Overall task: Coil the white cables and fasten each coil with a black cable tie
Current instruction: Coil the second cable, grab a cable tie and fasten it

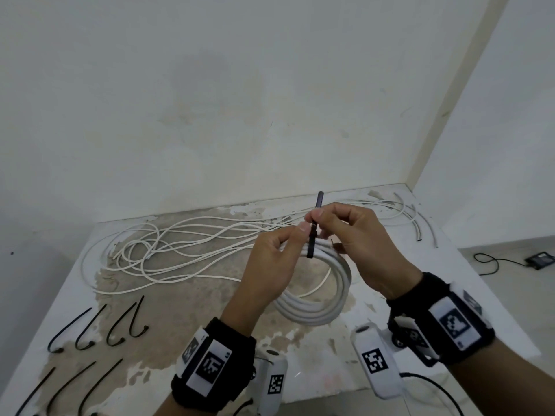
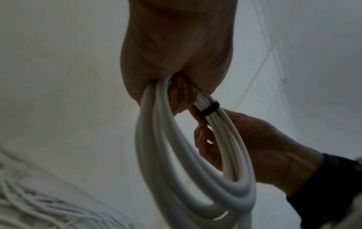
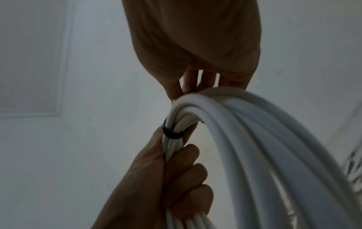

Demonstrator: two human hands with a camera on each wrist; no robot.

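I hold a coil of white cable (image 1: 318, 304) above the table, between both hands. A black cable tie (image 1: 311, 246) is looped round the coil's top, and its tail (image 1: 319, 199) sticks straight up. My right hand (image 1: 315, 216) pinches that tail between thumb and forefinger. My left hand (image 1: 300, 232) grips the coil just beside the tie, fingers curled round the strands. The left wrist view shows the tie (image 2: 210, 109) snug round the coil (image 2: 176, 155). In the right wrist view the left hand's fingers (image 3: 186, 170) wrap the bundle below the tie (image 3: 172, 134).
Loose white cables (image 1: 180, 244) sprawl across the back of the worn table (image 1: 195, 319). Several spare black cable ties (image 1: 90, 331) lie at the front left. Short cable ends (image 1: 417, 223) hang over the back right corner. A black device (image 1: 540, 261) sits on the floor at right.
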